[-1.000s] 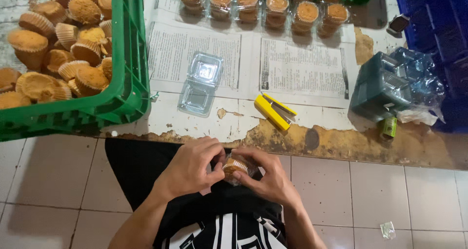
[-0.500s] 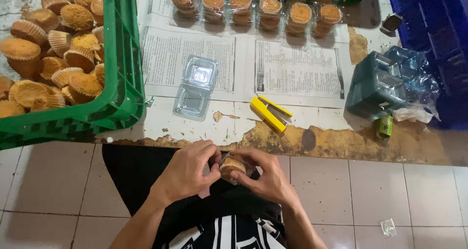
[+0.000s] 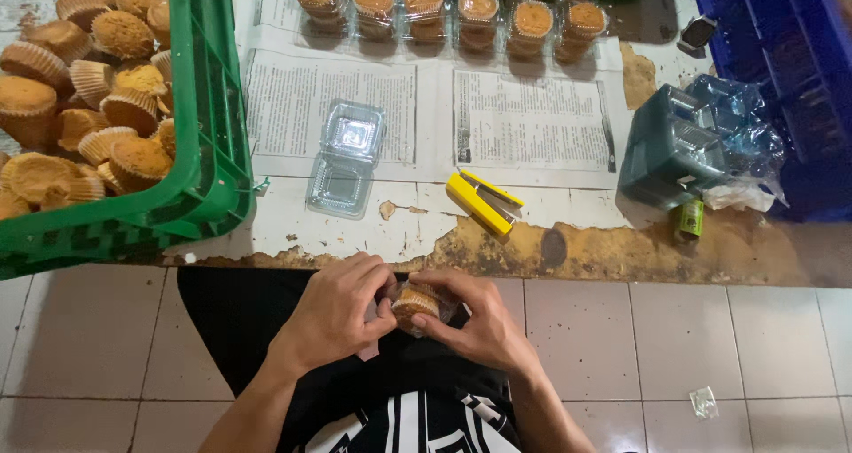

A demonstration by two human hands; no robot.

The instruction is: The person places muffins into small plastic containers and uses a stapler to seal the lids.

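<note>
Hands meet low in the head view, over the person's lap and just below the near edge of the table (image 3: 568, 240). Left hand (image 3: 337, 315) and right hand (image 3: 484, 329) both close on a muffin in a clear plastic box (image 3: 419, 304), which sits between them. Left fingers (image 3: 377, 307) curl against the box at its 9 o'clock side, thumb pressed near its lower edge. Right fingers (image 3: 448, 284) arch over the top from 3 o'clock, thumb under the box at about 5 o'clock. Both grips are closed snugly on the box; the muffin's brown top shows between the fingertips.

On the table, at 12 o'clock from the hands, an empty clear clamshell box (image 3: 346, 156) lies open on newspaper (image 3: 524, 116). A yellow stapler (image 3: 484, 203) lies at 1 o'clock, just beside the paper's edge. A green crate (image 3: 209, 178) heaped with muffins in paper cups (image 3: 98, 98) fills the 10 o'clock corner. A row of boxed muffins (image 3: 444, 5) lines the far edge at 12 o'clock. A bundle of empty plastic boxes (image 3: 701, 142) rests at 2 o'clock, next to a blue crate (image 3: 790, 54).
</note>
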